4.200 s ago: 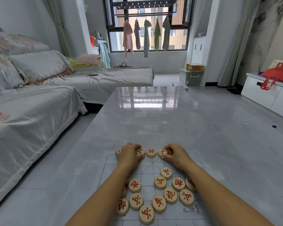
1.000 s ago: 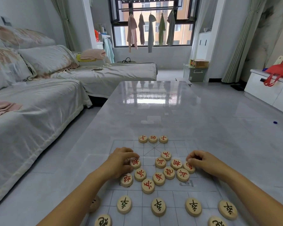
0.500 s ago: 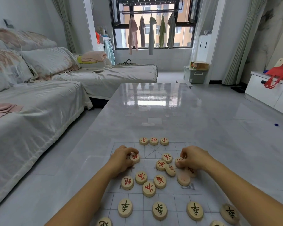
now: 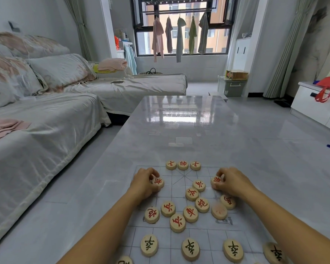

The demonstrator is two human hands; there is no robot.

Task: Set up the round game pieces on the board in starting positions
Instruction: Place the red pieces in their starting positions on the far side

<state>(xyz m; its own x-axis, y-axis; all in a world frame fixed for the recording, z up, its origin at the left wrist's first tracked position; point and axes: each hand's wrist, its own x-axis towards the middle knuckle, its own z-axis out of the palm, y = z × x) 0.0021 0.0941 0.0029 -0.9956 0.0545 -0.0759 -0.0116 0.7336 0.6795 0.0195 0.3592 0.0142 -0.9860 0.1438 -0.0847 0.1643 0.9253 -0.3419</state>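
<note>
1. A thin gridded board [image 4: 171, 238] lies flat on the near end of a glossy grey table [image 4: 179, 130]. A covered sofa [image 4: 46, 130] stands to the table's left.
2. Fourteen red-lettered pieces are in view. From left to right:
   - one held piece [image 4: 158, 182] in the left hand;
   - three side by side in a back row [image 4: 183, 165] on the far edge of the grid;
   - nine in a loose cluster [image 4: 190, 214] at mid-board, several of them touching;
   - one gripped piece [image 4: 216, 181] in the right hand.
3. One disc [image 4: 219, 211] at the right of the cluster is blurred, so its mark is unreadable.
4. Four black-lettered pieces [image 4: 190, 249] stand well apart in a line across the near side. A fifth, the cut-off piece [image 4: 124, 261], shows partly at the bottom edge on the left.
5. The left hand [image 4: 144, 184] reaches in from the lower left, knuckles up. Its fingers and thumb are curled round the held piece over the board's left side, just nearer than the back row. I cannot tell whether that piece touches the board.
6. The right hand [image 4: 231, 182] comes in from the lower right, also knuckles up. Its curled fingertips pinch the gripped piece over the board's right side, level with the other hand. Whether that piece touches the board is likewise unclear.
</note>
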